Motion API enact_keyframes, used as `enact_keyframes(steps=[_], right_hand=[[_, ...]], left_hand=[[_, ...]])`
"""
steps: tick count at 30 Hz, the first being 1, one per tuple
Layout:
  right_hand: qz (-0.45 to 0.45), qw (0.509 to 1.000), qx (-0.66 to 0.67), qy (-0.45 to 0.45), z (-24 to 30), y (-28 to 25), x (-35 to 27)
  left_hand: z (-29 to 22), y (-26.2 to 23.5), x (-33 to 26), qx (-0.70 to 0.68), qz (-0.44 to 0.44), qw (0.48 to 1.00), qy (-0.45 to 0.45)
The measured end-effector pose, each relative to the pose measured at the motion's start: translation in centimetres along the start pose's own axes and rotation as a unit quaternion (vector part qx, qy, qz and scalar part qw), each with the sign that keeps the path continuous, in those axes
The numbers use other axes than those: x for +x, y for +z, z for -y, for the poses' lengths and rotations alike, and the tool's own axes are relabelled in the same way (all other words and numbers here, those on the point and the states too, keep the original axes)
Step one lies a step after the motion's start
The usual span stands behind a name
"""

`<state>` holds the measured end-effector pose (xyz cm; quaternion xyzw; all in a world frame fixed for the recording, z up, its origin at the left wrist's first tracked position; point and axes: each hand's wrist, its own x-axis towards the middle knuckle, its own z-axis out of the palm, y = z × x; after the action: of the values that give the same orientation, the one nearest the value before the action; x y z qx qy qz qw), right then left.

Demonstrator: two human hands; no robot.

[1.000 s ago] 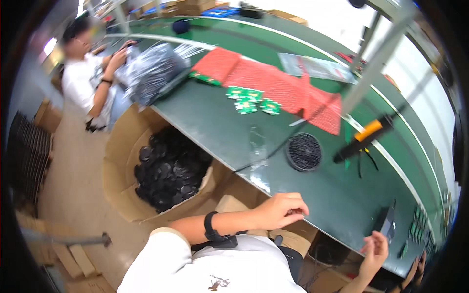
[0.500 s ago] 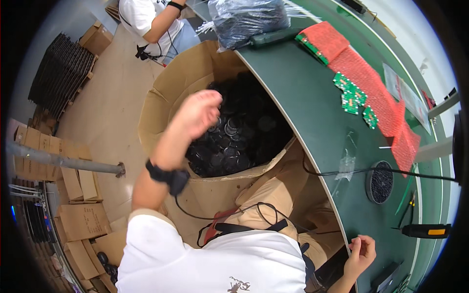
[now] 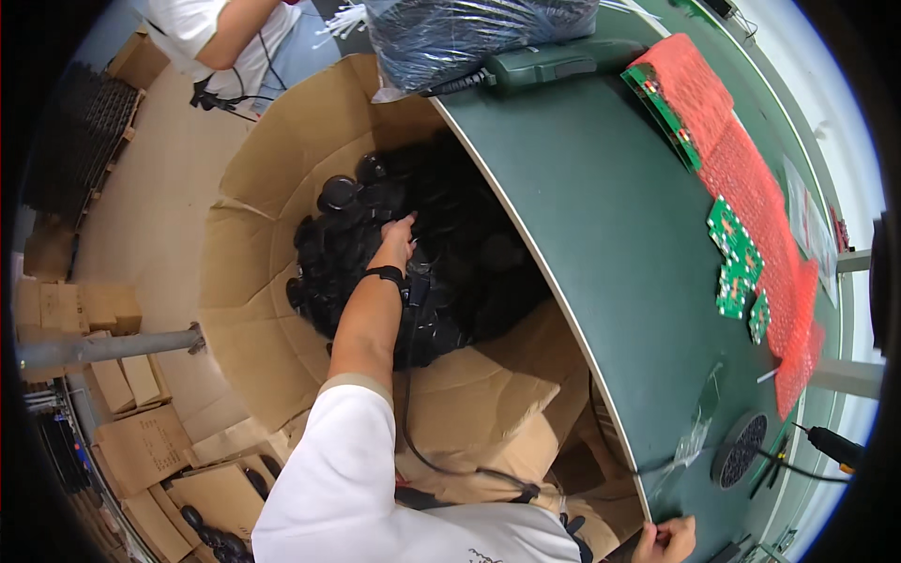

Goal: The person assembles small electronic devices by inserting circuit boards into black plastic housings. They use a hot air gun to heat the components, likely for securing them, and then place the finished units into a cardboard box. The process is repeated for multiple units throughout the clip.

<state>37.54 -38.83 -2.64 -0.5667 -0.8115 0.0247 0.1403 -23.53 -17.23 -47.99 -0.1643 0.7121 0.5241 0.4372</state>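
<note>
My left hand (image 3: 400, 235), with a black strap on its wrist, reaches deep into a large open cardboard box (image 3: 249, 235). Under and around it lies a heap of glossy black round plastic parts (image 3: 338, 192). Its fingers point down into the heap and are partly hidden, so their grip is unclear. At the lower right, my right hand (image 3: 666, 540) is closed at the edge of the green-topped table (image 3: 587, 216), fingers curled over the rim.
On the table are a dark green power tool (image 3: 563, 66), red bubble wrap (image 3: 741, 159), green circuit boards (image 3: 737, 253), a round dish of small dark pieces (image 3: 740, 450) and a screwdriver (image 3: 831, 446). A metal post (image 3: 113, 347) and cartons (image 3: 141, 441) stand left. Another person (image 3: 225, 38) is beyond.
My left hand has gone from above the box down into the black parts. My view has shifted closer over the box. My right hand has come onto the table's edge, fingers curled.
</note>
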Motion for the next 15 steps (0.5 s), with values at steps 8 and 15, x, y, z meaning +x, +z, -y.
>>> enact_keyframes(steps=[8, 15], right_hand=[[0.019, 1.000, 0.015, -0.010, -0.4, 0.1, 0.6], [0.052, 0.999, -0.015, -0.005, -0.6, -0.5, -0.2]], left_hand=[[-1.2, 2.3, 8.8, -0.293, 0.225, 0.928, -0.055], [-1.2, 4.0, 10.4, -0.201, 0.182, 0.962, -0.042]])
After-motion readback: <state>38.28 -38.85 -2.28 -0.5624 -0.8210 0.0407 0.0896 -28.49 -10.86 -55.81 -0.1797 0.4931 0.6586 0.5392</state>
